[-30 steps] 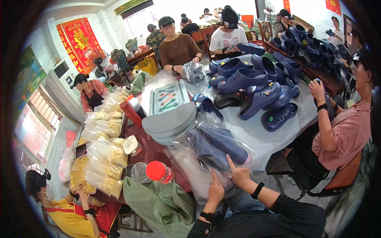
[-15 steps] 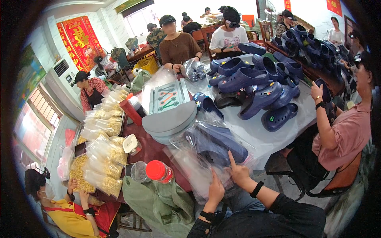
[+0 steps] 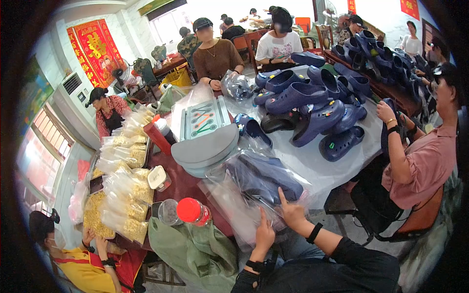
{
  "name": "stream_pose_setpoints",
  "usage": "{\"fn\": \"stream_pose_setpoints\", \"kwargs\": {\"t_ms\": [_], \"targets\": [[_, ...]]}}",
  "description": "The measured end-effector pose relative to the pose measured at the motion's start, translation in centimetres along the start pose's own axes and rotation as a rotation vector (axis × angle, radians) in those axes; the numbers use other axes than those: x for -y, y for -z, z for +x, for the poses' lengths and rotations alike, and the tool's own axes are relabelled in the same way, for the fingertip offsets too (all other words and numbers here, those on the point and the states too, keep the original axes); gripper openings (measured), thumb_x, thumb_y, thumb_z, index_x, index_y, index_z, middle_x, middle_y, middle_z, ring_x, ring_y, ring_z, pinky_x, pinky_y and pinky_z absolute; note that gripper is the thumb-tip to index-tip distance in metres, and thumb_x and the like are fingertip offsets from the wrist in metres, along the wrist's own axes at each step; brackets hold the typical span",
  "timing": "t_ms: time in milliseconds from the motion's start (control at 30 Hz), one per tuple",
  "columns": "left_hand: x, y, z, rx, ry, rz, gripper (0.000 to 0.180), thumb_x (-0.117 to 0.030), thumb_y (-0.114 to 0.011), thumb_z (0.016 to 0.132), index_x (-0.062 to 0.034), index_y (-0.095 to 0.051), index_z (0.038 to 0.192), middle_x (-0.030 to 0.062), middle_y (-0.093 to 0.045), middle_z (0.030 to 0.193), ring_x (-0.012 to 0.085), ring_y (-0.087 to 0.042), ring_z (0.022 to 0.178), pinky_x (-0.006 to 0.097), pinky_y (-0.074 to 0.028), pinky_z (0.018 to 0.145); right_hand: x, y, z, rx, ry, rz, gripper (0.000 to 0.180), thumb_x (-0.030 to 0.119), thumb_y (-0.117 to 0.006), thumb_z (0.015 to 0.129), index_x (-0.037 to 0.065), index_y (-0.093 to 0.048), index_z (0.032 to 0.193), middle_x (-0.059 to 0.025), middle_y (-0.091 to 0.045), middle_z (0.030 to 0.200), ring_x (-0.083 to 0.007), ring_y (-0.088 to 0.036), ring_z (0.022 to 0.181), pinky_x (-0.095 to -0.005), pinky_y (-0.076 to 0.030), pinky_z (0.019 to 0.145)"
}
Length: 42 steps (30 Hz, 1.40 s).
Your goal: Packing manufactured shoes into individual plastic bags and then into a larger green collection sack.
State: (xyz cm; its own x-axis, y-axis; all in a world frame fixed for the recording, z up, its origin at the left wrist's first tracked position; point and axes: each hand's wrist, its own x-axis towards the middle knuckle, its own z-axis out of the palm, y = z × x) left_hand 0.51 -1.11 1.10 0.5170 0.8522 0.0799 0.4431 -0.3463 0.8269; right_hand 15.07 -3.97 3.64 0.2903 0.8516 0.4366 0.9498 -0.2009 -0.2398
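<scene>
A clear plastic bag (image 3: 222,177) with a pair of navy clogs (image 3: 266,178) inside lies before me at the table's near edge. My right hand (image 3: 294,216) is at the bag's near side, index finger stretched along the film by the clogs, the other fingers curled in on the film. My left hand (image 3: 265,234) is just left of it, index finger straight up against the bag, the rest folded around its edge. The thumbs are mostly hidden. A stack of flat clear bags (image 3: 244,222) lies under the filled bag, to the left of my hands.
Beyond the bag rises a pile of navy clogs (image 3: 305,100). A grey plastic case (image 3: 205,146), a red-lidded jar (image 3: 193,211) and a green sack (image 3: 188,246) are to the left, with bagged yellow pieces (image 3: 124,200) farther left. A co-worker in pink (image 3: 415,161) sits at right.
The clogs in the bag have shifted slightly, and the film over them has moved. My hands stay almost in place. The co-worker at right has lowered a clog a little.
</scene>
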Motion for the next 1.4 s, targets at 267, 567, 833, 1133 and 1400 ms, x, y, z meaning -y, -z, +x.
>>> {"fn": "stream_pose_setpoints", "kwargs": {"t_ms": [267, 567, 833, 1133, 1400], "targets": [[-1.1, 0.8, -0.3, -0.090, -0.055, -0.029, 0.056, -0.015, -0.039, 0.094, -0.0156, -0.019, 0.146, 0.0254, -0.062, 0.087, 0.0317, -0.057, 0.061, 0.039, -0.045, 0.059, 0.1, 0.8, 0.3, 0.001, 0.011, -0.021, 0.077, 0.035, -0.063, 0.080, 0.006, -0.028, 0.143, -0.0048, -0.050, 0.045, -0.0188, -0.051, 0.037, -0.0324, -0.040, 0.038], [-0.8, 0.4, -0.6, -0.088, -0.096, -0.067, 0.058, -0.010, -0.039, 0.093, -0.0121, -0.016, 0.146, 0.0220, -0.049, 0.129, 0.0300, -0.058, 0.066, 0.036, -0.047, 0.062, -0.7, -1.2, -0.1, -0.079, 0.021, -0.007, 0.082, 0.045, -0.065, 0.075, 0.004, -0.034, 0.139, -0.0052, -0.045, 0.042, -0.0207, -0.048, 0.035, -0.0350, -0.039, 0.038], [-0.3, 0.3, -0.4, -0.095, -0.055, -0.059, 0.063, -0.009, -0.040, 0.093, -0.0140, -0.009, 0.147, 0.0228, -0.057, 0.107, 0.0296, -0.055, 0.064, 0.036, -0.046, 0.061, -1.0, -2.6, -0.3, -0.064, 0.094, -0.061, 0.079, 0.033, -0.063, 0.073, -0.004, -0.035, 0.137, -0.0014, -0.049, 0.046, -0.0156, -0.051, 0.037, -0.0330, -0.041, 0.037], [-2.1, 2.0, -0.2, 0.048, 0.070, -0.095, 0.066, -0.011, -0.043, 0.091, -0.0138, -0.009, 0.147, 0.0300, -0.049, 0.123, 0.0444, -0.058, 0.083, 0.043, -0.046, 0.070, -0.1, -1.3, -0.4, 0.058, 0.012, 0.017, 0.081, 0.035, -0.065, 0.074, -0.003, -0.034, 0.137, -0.0044, -0.051, 0.050, -0.0207, -0.054, 0.042, -0.0341, -0.044, 0.041], [-1.4, 2.0, -0.2, 0.029, 0.106, -0.229, 0.068, -0.009, -0.048, 0.089, -0.0175, -0.013, 0.147, 0.0192, -0.058, 0.113, 0.0213, -0.055, 0.064, 0.034, -0.046, 0.061, -0.6, 2.1, -4.2, 0.171, 0.040, 0.394, 0.059, 0.026, -0.065, 0.076, 0.002, -0.044, 0.126, -0.0198, -0.052, 0.118, -0.0336, -0.054, 0.104, -0.0436, -0.046, 0.085]]}}
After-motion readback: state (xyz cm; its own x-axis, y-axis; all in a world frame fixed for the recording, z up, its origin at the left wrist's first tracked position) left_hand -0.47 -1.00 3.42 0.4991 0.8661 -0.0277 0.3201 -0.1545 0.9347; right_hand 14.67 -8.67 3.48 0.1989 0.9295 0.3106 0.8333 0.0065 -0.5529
